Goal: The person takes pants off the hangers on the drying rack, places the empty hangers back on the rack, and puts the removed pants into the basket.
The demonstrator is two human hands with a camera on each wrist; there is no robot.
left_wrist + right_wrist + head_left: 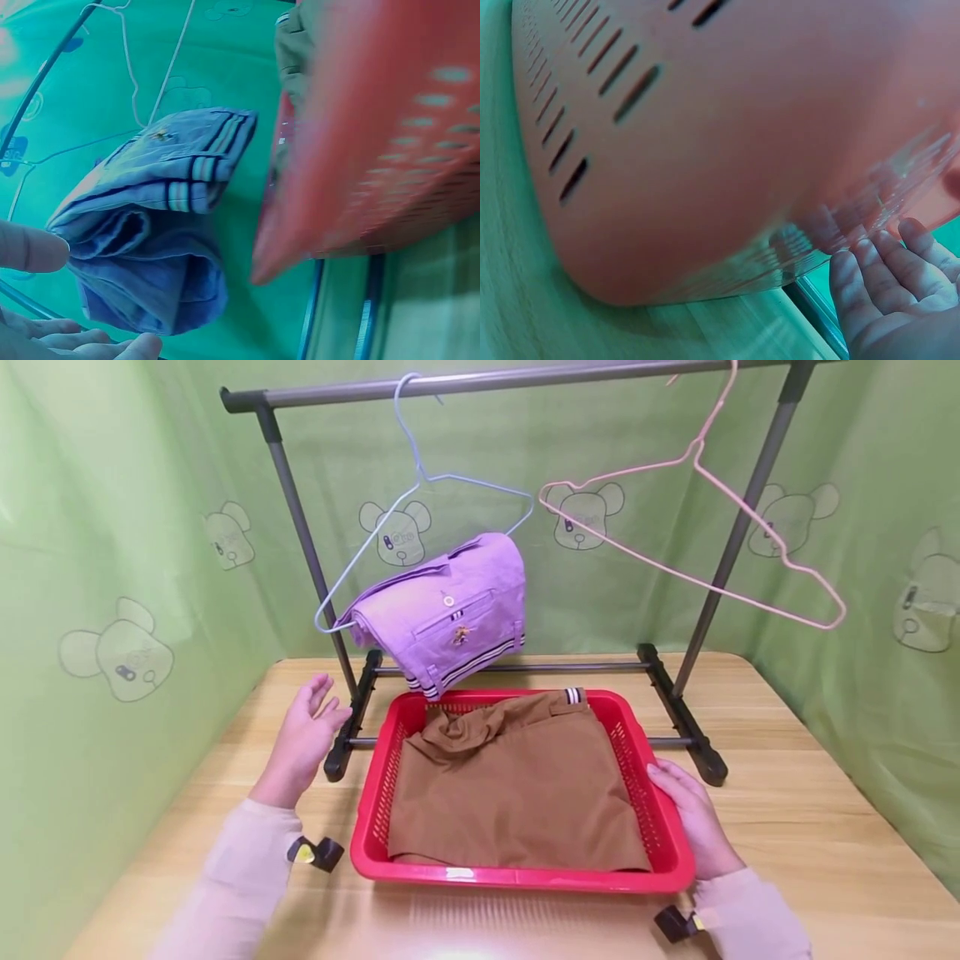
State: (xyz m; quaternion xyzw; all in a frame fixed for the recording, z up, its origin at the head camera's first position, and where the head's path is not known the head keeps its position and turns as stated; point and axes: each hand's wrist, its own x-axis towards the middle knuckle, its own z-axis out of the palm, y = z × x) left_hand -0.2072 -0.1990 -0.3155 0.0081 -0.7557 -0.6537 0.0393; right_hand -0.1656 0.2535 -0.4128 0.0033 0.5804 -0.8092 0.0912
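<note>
A red plastic basket holds brown folded trousers or shorts with a striped tab at the waistband. On its right side my right hand grips the rim, thumb on top; in the right wrist view its fingers lie against the outer wall. My left hand is raised left of the basket, fingers loosely spread and holding nothing. Above and right of it, a purple folded garment with striped trim hangs over the lower bar of a blue hanger. The left wrist view shows this garment beyond the fingers.
A metal rack rail on black feet stands behind the basket. A pink hanger without clothing hangs at the right. Green curtain with bear drawings surrounds the wooden table at the back and sides.
</note>
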